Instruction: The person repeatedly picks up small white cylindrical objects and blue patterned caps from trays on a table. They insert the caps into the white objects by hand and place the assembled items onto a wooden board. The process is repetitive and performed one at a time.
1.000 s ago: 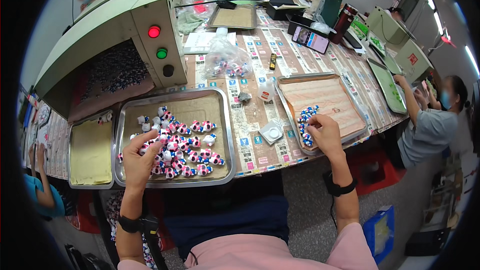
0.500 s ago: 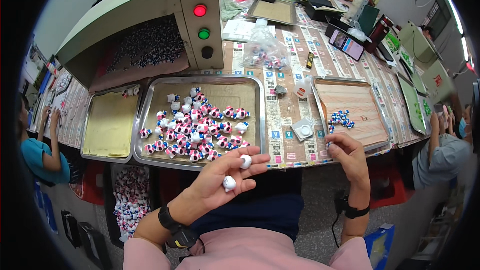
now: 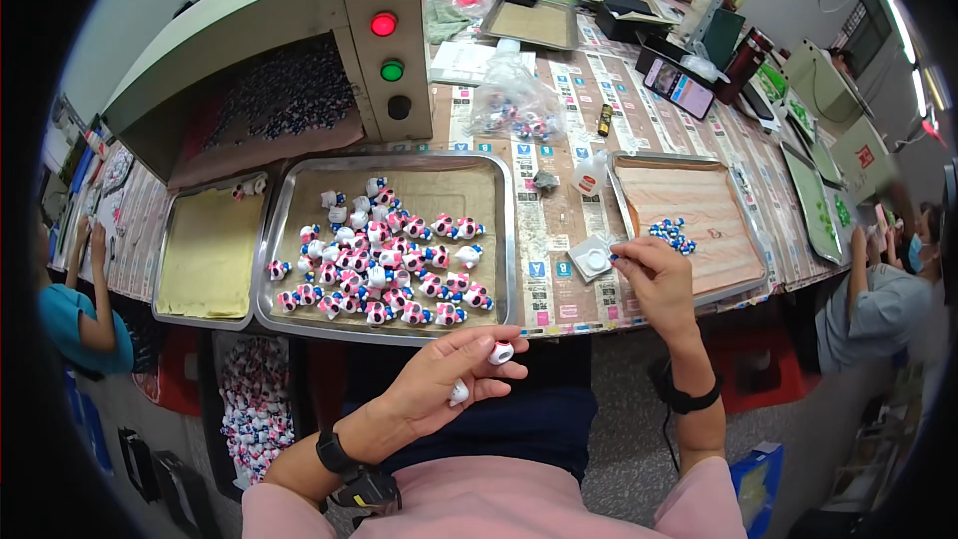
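My left hand (image 3: 431,379) is closed round two small toy heads, palm up. Thumb and fingers pinch one white toy head (image 3: 502,351), its dark patch facing up, while a second white toy head (image 3: 458,392) rests lower in the palm. Over the right part of the table, my right hand (image 3: 657,284) pinches a tiny blue piece (image 3: 615,257), mostly covered by the fingertips. Right beside those fingertips lies a small white square dish (image 3: 593,258) with a round well. Several blue-and-white toy bodies (image 3: 672,236) are clustered on the lined right tray (image 3: 733,190).
A metal tray (image 3: 469,180) of pink, white and blue figurines stands left of centre, beside a yellow-lined tray (image 3: 205,250). Behind them is a machine (image 3: 384,90) with lit buttons. A small bottle (image 3: 589,174), a phone (image 3: 679,86) and a plastic bag (image 3: 519,100) lie farther back.
My right hand has moved left from the right tray's near edge to beside the white dish. In my left hand, the fingers have closed more and the pinched head has turned, showing its dark patch.
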The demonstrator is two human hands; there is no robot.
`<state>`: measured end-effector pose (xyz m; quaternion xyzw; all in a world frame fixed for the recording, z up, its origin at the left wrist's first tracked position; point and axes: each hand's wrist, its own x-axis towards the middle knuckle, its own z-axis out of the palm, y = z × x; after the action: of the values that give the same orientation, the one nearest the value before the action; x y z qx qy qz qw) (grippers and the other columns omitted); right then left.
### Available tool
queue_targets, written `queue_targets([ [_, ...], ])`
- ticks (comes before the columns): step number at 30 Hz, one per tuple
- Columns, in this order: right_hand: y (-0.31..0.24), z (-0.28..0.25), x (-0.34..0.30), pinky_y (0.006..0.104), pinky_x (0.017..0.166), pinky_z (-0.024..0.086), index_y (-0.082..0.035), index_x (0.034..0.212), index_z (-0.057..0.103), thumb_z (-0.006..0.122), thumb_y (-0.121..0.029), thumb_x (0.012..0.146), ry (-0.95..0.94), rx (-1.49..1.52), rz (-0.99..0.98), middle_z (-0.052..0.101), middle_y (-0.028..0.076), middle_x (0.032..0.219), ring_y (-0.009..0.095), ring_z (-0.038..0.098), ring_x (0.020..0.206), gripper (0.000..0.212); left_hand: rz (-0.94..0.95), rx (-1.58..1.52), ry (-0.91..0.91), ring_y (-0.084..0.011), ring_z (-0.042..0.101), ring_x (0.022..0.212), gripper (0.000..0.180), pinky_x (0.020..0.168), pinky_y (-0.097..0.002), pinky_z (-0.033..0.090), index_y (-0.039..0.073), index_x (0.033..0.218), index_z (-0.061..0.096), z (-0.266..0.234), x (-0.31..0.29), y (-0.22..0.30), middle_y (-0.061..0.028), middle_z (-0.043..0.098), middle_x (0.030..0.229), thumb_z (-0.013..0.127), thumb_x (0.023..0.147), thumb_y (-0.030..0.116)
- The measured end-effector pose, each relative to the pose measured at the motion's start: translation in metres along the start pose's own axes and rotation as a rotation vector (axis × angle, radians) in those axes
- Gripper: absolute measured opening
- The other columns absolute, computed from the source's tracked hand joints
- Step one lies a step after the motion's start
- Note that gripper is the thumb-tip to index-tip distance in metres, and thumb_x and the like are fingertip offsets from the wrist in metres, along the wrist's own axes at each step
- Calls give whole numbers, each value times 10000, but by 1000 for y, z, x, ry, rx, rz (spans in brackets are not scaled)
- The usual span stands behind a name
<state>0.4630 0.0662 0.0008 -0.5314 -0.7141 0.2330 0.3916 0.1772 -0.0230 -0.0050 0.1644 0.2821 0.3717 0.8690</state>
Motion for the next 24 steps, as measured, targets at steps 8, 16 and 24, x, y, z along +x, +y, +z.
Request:
queue_targets([
  [8,10,21,9,370,742,472,-13,844,684,679,-23,746,-7,-202,-99,657,127,820,300,617,817,99,-31,-7,50,-230,618,1080,343,795,-282,589,13,1264,516,1,0,-8,-123,582,1182,561,946,133],
  [16,8,18,6,365,726,478,-11,839,688,685,-35,747,-19,-261,-105,658,129,808,294,619,793,95,-51,38,-13,-143,634,973,332,611,-183,537,31,1249,524,-1,1,-10,-88,602,1105,592,934,108],
  [24,-46,17,-29,242,644,468,-10,915,711,717,-52,793,-87,194,107,674,71,846,122,606,734,130,8,77,33,-141,630,1000,318,654,-207,554,68,1226,543,11,6,-8,-41,607,1082,610,915,74],
])
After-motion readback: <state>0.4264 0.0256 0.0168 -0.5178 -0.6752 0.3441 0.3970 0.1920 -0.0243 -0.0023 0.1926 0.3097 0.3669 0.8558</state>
